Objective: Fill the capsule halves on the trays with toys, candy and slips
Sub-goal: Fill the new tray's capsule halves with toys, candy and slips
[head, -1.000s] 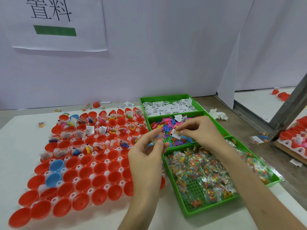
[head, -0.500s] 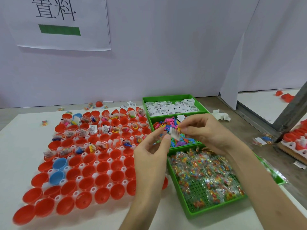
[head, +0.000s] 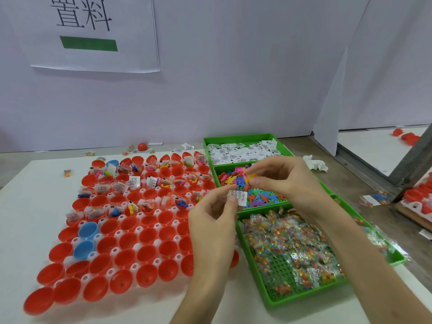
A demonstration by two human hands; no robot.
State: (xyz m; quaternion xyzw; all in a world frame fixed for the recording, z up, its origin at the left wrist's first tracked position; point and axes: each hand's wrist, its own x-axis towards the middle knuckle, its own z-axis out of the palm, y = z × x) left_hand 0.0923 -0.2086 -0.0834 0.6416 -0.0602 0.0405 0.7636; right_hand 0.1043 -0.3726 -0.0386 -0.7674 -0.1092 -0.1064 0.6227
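Head camera: I look down on a white tabletop (head: 35, 206) that carries the white moulded tray (head: 156, 261) of red plastic capsule halves (head: 126, 281). The far rows already hold slips, toys and candy, while the near rows sit bare. Just right of it lie three green plastic bins in a line. The farthest (head: 243, 138) holds white printed slips, the middle one (head: 216, 176) holds small coloured plastic toys (head: 264, 199), and the nearest (head: 304, 298) holds clear packets of coloured candy (head: 292, 244). Both hands hover close together over the toy bin without touching. My left hand (head: 212, 220) pinches one white printed slip (head: 240, 198) between thumb and forefinger. My right hand (head: 289, 183) has its fingers curled over the toys and seems to nip a yellow toy (head: 252, 176), though I cannot be sure it is lifted free. I judge this to be the gathering step, roughly halfway through the tray. The next move calls for carrying slip and toy left to the first bare half and letting them fall well inside the cup, since the light slip could catch on a rim.
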